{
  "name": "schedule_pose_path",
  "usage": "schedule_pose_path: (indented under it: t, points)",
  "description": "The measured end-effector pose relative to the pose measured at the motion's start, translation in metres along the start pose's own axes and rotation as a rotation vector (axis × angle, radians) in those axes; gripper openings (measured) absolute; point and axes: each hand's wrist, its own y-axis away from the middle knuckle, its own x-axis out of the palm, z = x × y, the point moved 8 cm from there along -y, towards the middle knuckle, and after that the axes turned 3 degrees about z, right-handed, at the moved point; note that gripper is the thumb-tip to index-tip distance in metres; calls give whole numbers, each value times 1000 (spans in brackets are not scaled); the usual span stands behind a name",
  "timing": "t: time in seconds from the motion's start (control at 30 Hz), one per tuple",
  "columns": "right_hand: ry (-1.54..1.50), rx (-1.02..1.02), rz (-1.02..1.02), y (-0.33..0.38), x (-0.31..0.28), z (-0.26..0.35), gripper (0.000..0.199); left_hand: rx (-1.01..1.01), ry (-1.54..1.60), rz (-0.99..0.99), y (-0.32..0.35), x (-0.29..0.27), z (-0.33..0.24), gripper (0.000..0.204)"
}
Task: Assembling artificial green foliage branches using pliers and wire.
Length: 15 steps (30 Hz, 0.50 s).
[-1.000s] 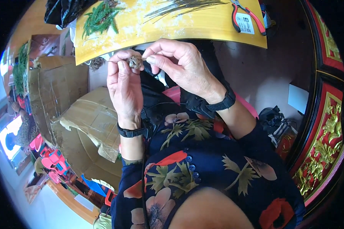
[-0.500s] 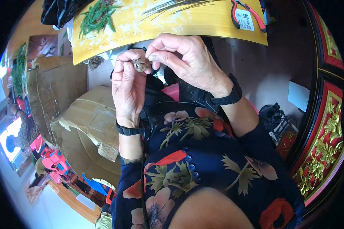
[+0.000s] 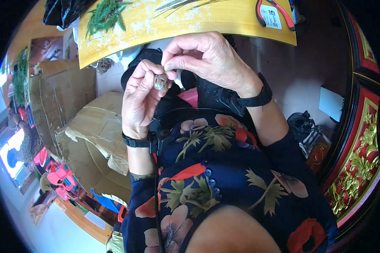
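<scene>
Both hands meet in front of the chest, just below the edge of a yellow table [image 3: 223, 19]. Left hand [image 3: 140, 99] is curled shut, its fingertips pinching a small brownish-grey lump [image 3: 160, 82] from the left. Right hand [image 3: 209, 63] closes on the same lump from above, thumb and forefinger nipping its top. Most of the lump is covered by fingers, and it is too small and blurred to tell what it is; only a rough, mottled face shows. Both wrists wear black bands.

Crumpled cardboard [image 3: 93, 126] lies to the left, below the table. On the table, green sprigs [image 3: 105, 14] are cut off by the upper edge, and red-handled pliers [image 3: 278, 12] are only partly in view. A black bag [image 3: 63, 10] at the far corner is mostly out of the picture.
</scene>
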Motion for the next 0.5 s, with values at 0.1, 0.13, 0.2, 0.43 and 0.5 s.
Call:
schedule_pose_path:
  t: [0.1, 0.13, 0.2, 0.43, 0.5]
  points:
    - [52, 186, -174, 2, -9, -6, 9, 79, 82, -51, 0, -5, -4, 18]
    - [51, 183, -171, 2, -9, -8, 9, 82, 81, -52, 0, -4, -3, 18]
    - [-64, 309, -154, 4, -6, -27, 13, 112, 30, -138, -2, -6, -2, 20]
    - [-184, 248, -90, 3, 10, -30, 17, 156, -77, -221, 0, -9, -3, 33]
    - [-126, 212, -92, 3, 10, -29, 16, 141, -152, -250, -1, -7, -4, 37]
